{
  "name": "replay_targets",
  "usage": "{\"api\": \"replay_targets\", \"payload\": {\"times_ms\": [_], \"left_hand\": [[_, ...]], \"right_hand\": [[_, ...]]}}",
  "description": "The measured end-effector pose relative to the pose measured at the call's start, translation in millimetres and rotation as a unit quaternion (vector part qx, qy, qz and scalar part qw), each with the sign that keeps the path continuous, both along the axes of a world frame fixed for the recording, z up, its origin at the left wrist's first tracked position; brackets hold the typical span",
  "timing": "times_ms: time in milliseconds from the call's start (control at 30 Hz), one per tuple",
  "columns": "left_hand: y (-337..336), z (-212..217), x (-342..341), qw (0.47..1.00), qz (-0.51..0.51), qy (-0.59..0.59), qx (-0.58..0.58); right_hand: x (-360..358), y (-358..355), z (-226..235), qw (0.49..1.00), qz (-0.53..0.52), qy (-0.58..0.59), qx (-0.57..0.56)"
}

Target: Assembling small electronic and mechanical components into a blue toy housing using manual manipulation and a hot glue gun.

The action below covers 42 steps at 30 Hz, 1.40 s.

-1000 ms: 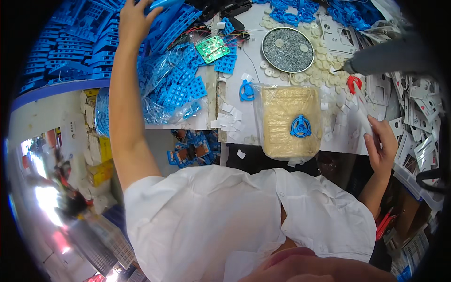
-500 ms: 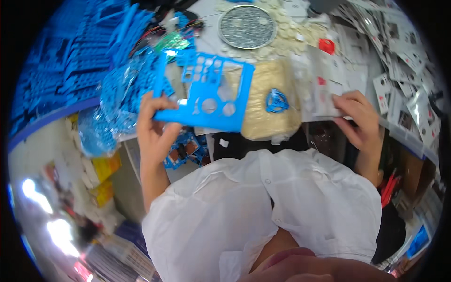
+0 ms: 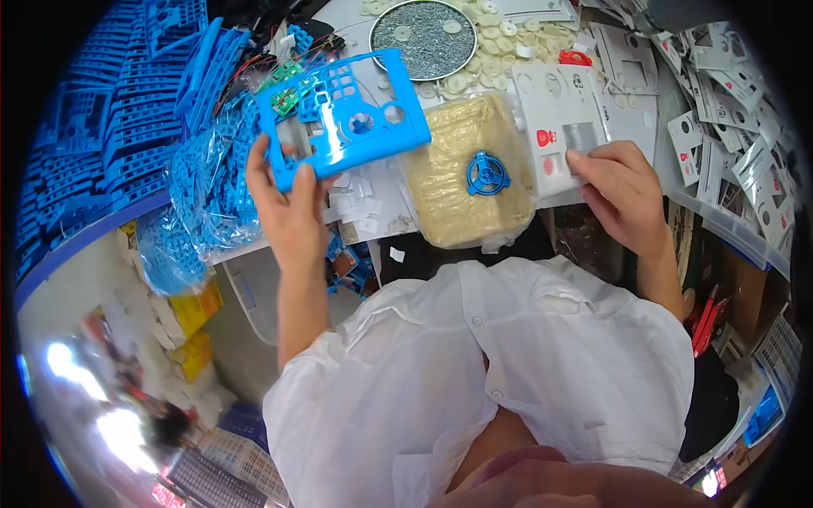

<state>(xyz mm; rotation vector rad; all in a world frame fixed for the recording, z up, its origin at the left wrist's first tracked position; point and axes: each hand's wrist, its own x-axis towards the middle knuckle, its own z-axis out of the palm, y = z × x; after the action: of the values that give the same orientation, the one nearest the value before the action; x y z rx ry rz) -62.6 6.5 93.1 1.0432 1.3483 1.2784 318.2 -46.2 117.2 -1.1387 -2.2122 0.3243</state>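
My left hand (image 3: 292, 203) grips the lower left edge of a blue plastic housing panel (image 3: 373, 146), tilted above the table, with square and round cut-outs. My right hand (image 3: 625, 182) pinches the lower right edge of a white plastic faceplate (image 3: 559, 97) with red and black printing and cut-out windows. Between the hands lies a tan block wrapped in clear plastic (image 3: 436, 190), and on it sits a small blue ring-shaped part with spokes (image 3: 487, 179). Little white paper squares (image 3: 360, 203) are scattered beneath the blue panel.
Stacked blue panels (image 3: 102, 110) fill the far left, next to a clear bag of blue parts (image 3: 203, 186). A round tray of small metal pieces (image 3: 415, 51) stands at the back among cream discs (image 3: 500, 42). More white faceplates (image 3: 720, 110) fill a bin at right.
The blue panel in my left hand has risen and tilted, uncovering the paper squares. My right hand has shifted slightly left and up, and the white faceplate now shows its printed face more clearly.
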Motion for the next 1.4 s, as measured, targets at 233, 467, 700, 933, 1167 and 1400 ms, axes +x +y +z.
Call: {"api": "replay_targets", "payload": {"times_ms": [233,467,700,933,1167,1400], "left_hand": [[-93,-10,41,0.987,-0.075,-0.094,-0.107],[-78,-2,-30,0.918,-0.3,0.183,-0.185],[8,-30,5,0.949,-0.217,0.223,-0.05],[-6,-32,13,0.974,-0.175,-0.036,-0.137],[-57,-39,55,0.966,-0.041,-0.254,-0.021],[-67,-49,58,0.981,-0.033,-0.188,-0.028]], "right_hand": [[-24,7,-4,0.995,0.097,-0.032,0.013],[-64,22,-24,0.98,0.186,-0.014,0.067],[-88,29,-11,0.99,0.138,-0.026,-0.003],[-116,36,15,0.963,0.056,0.088,-0.25],[-163,35,2,0.901,0.06,0.264,-0.338],[-146,13,0,0.903,0.041,0.313,-0.292]]}}
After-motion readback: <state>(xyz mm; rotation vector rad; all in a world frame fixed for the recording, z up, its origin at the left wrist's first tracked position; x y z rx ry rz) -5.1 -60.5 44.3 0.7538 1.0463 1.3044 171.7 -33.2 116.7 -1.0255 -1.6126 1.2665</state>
